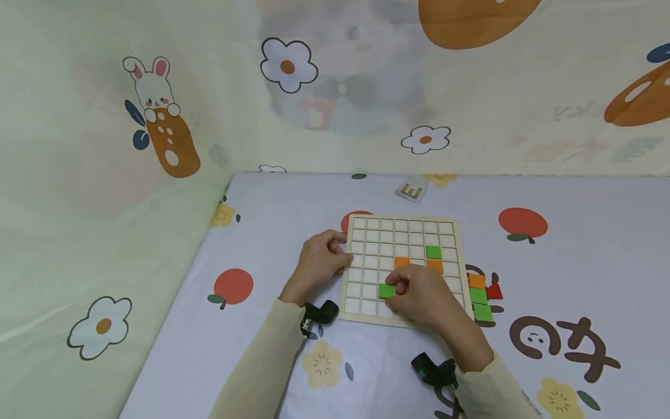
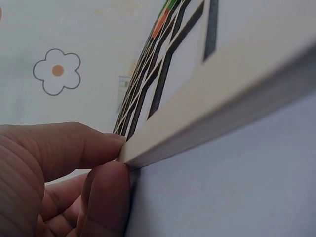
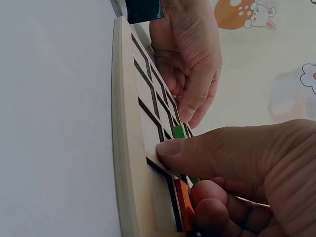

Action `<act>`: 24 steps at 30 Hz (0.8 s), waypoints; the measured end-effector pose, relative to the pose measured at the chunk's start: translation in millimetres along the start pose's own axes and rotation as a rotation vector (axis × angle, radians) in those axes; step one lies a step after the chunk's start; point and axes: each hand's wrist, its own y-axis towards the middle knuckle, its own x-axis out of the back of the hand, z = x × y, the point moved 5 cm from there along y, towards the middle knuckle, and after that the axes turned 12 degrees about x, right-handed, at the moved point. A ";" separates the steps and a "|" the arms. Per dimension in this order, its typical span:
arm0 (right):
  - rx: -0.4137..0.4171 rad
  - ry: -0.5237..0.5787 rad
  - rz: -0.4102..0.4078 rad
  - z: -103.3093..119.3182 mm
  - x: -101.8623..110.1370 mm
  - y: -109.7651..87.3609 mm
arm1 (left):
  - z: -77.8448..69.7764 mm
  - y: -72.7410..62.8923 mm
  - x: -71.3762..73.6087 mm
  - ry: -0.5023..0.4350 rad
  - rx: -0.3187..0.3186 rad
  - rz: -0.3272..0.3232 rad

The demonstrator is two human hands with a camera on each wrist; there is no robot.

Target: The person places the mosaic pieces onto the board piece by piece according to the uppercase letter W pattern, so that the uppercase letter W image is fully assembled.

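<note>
"How are the hands set?"

"Left hand [image 1: 319, 257] pinching the board [image 1: 361, 318] by its left edge; right hand [image 1: 426, 294] with a narrow grip, thumb and fingertip about a green tile [image 1: 386, 291] on the board."

"And progress?"

"Partway, I'd judge; two orange tiles [image 1: 434, 266] and a second green tile [image 1: 433, 252] sit farther back; three loose tiles [image 1: 478, 296] remain on the counter [image 1: 293, 215], just beside the board's right edge; what the palm covers, I can't tell."

Two hands [image 3: 256, 158] at a gridded board [image 3: 129, 128]
</note>
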 end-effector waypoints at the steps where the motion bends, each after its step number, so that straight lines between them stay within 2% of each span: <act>1: 0.002 0.002 0.001 0.1 0.1 0.0 | -0.2 0.3 0.0 0.000 -0.001 0.000; 10: -0.004 -0.001 -0.003 -0.2 -0.8 -0.2 | -0.6 -1.1 0.5 -0.016 0.018 0.004; 19: 0.049 -0.006 -0.022 2.2 1.7 -4.8 | -1.9 -1.0 -0.8 -0.012 0.033 -0.001; 24: 0.064 -0.053 -0.025 3.0 2.2 -6.3 | -2.4 -2.0 -0.5 -0.016 0.043 -0.009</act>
